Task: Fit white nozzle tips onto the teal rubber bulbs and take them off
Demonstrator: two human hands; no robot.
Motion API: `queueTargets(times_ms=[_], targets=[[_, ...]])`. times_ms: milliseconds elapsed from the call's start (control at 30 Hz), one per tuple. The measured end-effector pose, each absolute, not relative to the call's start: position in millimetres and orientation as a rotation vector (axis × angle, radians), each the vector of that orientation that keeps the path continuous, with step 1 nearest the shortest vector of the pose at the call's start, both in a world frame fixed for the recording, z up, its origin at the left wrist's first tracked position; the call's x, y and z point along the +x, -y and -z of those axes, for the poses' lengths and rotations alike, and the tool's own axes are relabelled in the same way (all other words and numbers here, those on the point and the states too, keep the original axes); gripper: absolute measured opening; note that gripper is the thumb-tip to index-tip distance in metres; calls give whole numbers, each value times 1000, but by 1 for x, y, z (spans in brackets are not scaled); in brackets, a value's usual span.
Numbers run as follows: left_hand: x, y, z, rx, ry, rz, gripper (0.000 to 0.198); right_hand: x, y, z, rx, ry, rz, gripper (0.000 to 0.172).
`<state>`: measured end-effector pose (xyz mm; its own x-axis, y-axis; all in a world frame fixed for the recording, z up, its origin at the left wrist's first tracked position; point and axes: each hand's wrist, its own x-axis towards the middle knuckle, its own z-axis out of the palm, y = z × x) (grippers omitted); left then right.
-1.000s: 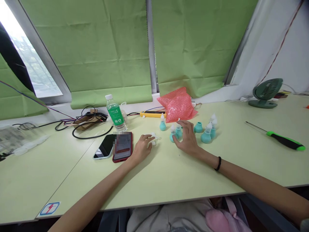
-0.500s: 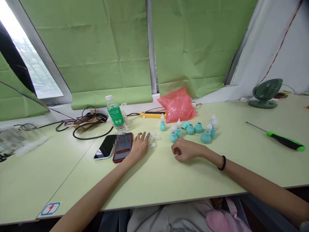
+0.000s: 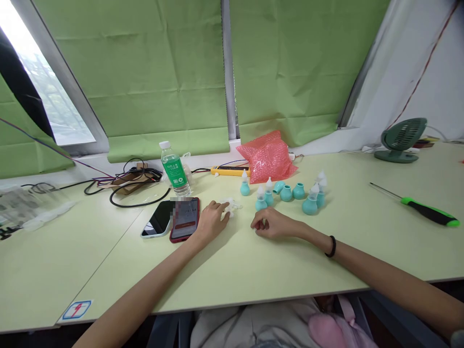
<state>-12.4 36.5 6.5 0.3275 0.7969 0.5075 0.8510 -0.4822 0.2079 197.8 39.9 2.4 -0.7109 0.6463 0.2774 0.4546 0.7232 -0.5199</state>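
My left hand [image 3: 212, 220] rests beside the phones, its thumb and forefinger closing on a small whitish nozzle [image 3: 232, 211] at the edge of a little pile of clear tips [image 3: 235, 203]. My right hand [image 3: 273, 224] lies on the table with fingers curled in, and nothing shows in it. Just beyond it stand teal squeeze bulbs: some carry clear pointed nozzles, like this capped bulb [image 3: 261, 204] and another one [image 3: 310, 205]. Two open-necked bulbs [image 3: 286, 194] stand upright among them, and a further bulb [image 3: 278, 187] lies on its side.
Two phones, one pale-cased [image 3: 158, 220] and one red-cased [image 3: 185, 220], lie left of my left hand. Behind are a water bottle [image 3: 175, 170], black cables [image 3: 125, 203], a yellow power strip [image 3: 230, 171] and pink bubble wrap [image 3: 270, 159]. A screwdriver [image 3: 424, 209] and small fan [image 3: 402, 140] are at right.
My left hand's spread fingers have drawn together around a small nozzle. My right hand has shifted slightly left, its fingertips reaching a little further out.
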Motion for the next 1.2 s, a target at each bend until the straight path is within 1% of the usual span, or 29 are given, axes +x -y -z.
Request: queueTargets(times_ms=[67, 133, 233, 333, 433, 533, 667, 800, 1200], targets=[[-7, -29, -10, -2644, 1557, 1122, 25, 198, -40, -3, -834, 2496, -553, 19], [-1, -22, -10, -2869, 1607, 1267, 26, 198, -40, -4, -829, 2486, -485, 18], [5, -17, -5, -3090, 1684, 1353, 24, 197, -40, -3, -847, 2417, -371, 18], [6, -19, 1, -3143, 1715, 1389, 19, 197, -41, -2, -852, 2339, -388, 17], [5, -22, 5, -3139, 1727, 1351, 18, 196, -41, -1, -838, 2272, -466, 16], [5, -20, 5, -3081, 1715, 1282, 22, 194, -39, -2, -809, 2222, -506, 17], [6, -16, 2, -3012, 1615, 1071, 24, 190, -35, -3, -774, 2193, -547, 17], [5, -16, 3, -3046, 1553, 931, 23, 187, -32, 0, -766, 2178, -559, 12], [7, -17, 6, -3004, 1480, 928, 18, 184, -31, 7, -738, 2157, -525, 11]])
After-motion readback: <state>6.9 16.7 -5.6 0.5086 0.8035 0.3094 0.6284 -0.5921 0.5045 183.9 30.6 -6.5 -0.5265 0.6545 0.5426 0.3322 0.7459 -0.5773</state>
